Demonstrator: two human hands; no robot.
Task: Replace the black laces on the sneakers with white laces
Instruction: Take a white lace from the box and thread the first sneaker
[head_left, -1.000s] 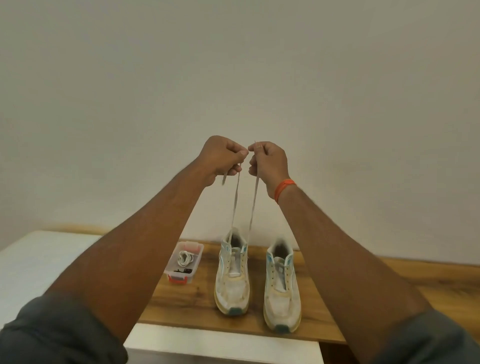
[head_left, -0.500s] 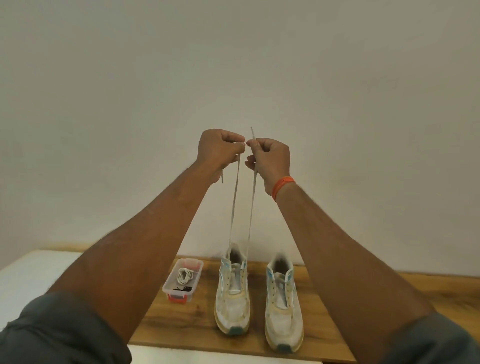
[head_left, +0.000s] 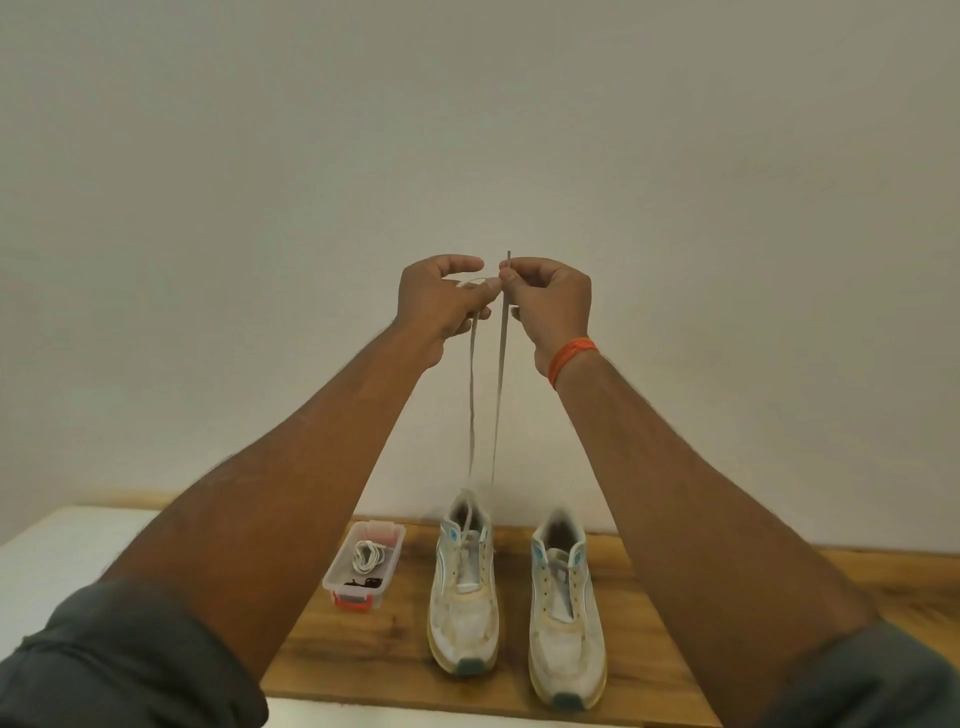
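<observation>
Two white sneakers stand side by side on a wooden board (head_left: 363, 649), toes toward me. The left sneaker (head_left: 464, 587) has a white lace (head_left: 497, 395) through its lowest eyelets, and both lace ends rise straight up to my hands. My left hand (head_left: 441, 296) pinches one end between thumb and fingers. My right hand (head_left: 550, 301) pinches the other end, whose tip sticks up above my fingers. Both hands are held high in front of the wall, almost touching. The right sneaker (head_left: 565, 608) has no lace in it.
A small clear plastic box (head_left: 363, 564) with red clips sits left of the sneakers; it holds a coiled white lace and something black. A white surface (head_left: 57, 545) adjoins the board on the left. A plain wall (head_left: 467, 130) rises right behind.
Both hands have lifted a little higher with the lace ends, drawing the two strands tauter. The camera view has tilted slightly upward. The sneakers have not moved.
</observation>
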